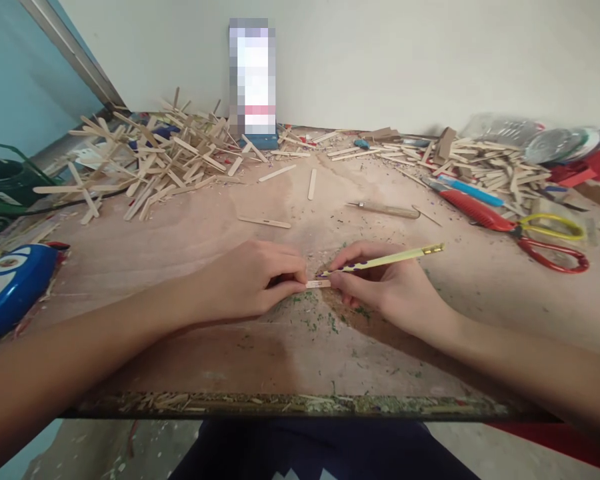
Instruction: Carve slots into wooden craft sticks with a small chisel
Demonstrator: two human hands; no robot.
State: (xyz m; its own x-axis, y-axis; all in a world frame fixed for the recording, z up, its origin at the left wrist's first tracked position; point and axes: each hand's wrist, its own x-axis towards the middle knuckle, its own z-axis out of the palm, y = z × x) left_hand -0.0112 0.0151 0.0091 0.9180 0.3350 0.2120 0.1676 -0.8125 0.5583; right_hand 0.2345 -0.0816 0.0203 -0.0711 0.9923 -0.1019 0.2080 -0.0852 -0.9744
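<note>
Short stick piece lies flat on the tabletop, near the middle of the front edge, pinched between both hands. Left hand curled, fingers closed down on the piece's left end, pressing it to the tabletop. Right hand fingers closed around a yellow-handled craft knife, held like a pen, tip touching the top of the stick piece, handle angled up toward the right edge; its lower fingers touch the piece's right end. Green and wood shavings on the tabletop around and under the hands. Past the hands: 1 wooden-handled awl, loose sticks. Big stick pile at the back left corner, second pile back right. Red-handled scissors near the right edge. Blue case at the left edge.
</note>
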